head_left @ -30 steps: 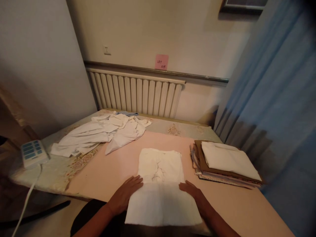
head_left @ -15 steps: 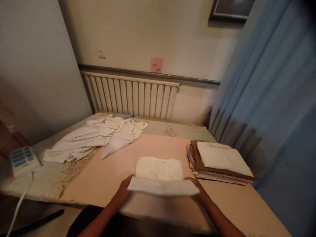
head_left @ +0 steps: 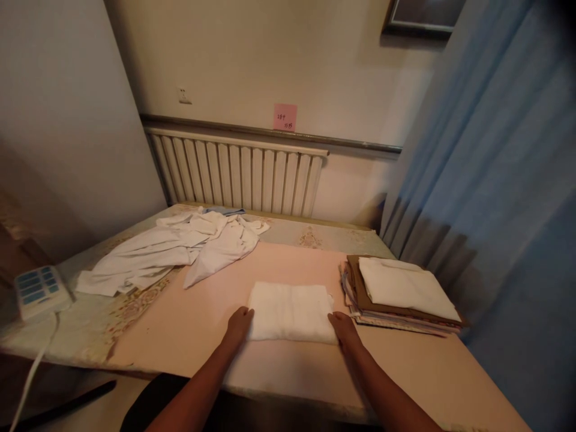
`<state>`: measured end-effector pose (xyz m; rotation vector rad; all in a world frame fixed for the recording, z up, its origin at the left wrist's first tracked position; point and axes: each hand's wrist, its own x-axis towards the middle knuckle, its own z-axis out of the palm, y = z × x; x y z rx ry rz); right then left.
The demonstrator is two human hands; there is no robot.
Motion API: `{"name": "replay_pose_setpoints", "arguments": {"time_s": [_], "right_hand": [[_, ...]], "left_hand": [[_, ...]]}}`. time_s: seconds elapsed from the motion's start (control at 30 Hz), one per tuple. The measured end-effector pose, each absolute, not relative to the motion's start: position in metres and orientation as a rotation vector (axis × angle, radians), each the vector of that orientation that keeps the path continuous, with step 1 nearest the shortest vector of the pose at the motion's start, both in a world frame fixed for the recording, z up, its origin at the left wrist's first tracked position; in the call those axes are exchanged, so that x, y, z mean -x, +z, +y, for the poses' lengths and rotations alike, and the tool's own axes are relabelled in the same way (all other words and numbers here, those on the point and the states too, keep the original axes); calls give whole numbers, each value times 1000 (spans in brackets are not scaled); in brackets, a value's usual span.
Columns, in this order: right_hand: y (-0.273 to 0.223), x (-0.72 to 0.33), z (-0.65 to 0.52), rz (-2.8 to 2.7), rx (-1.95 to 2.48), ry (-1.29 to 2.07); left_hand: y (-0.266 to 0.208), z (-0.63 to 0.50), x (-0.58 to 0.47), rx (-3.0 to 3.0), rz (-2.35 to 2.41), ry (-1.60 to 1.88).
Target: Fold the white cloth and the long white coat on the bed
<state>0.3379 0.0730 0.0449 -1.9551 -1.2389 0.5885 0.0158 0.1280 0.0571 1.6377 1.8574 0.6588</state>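
Note:
A white cloth [head_left: 290, 312], folded into a flat rectangle, lies on the pink board [head_left: 288, 369] in front of me. It looks like a garment, but the folds hide its kind. My left hand [head_left: 239, 326] grips its left edge with the fingers closed. At the right edge my right hand [head_left: 342, 327] pinches the same cloth. To the right rests a stack of folded fabrics [head_left: 396, 312], brown and pinkish, topped by a folded white cloth [head_left: 407, 288].
Loose white clothes [head_left: 180, 246] lie crumpled at the back left. A white power strip [head_left: 42, 291] with blue sockets sits at the table's left corner, its cord hanging down. Behind the table is a radiator [head_left: 243, 174]; a blue curtain [head_left: 472, 180] hangs at the right.
The near half of the white cloth, held raised before, now lies flat over the rest. Both hands have moved slightly forward and inward along with its edges.

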Motion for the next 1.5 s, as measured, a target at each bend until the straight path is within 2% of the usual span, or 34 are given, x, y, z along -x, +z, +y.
{"name": "replay_pose_setpoints", "arguments": {"time_s": [0.2,0.5,0.97,1.07,1.17,1.3,1.5], "right_hand": [[49,-329,64,-1260,2096,398],[48,-309,34,-1295,2372,196],[39,-302,19,-1463,2472,17],[37,-302,18,-1472,2464,12],[34,-302,18,-1477,2461,-2],[31,-303,18,-1489,2439,-30],[36,-301,18,-1485,2436,18]], "left_hand": [[58,120,-26,-1774,1943,650],[61,88,-31,-1849,2090,463],[68,63,-27,-1887,2126,279],[75,59,-28,-1943,2208,350],[79,55,-39,-2222,2217,592],[71,56,-82,-2586,1817,824],[46,72,-142,-2683,1610,733]]}}
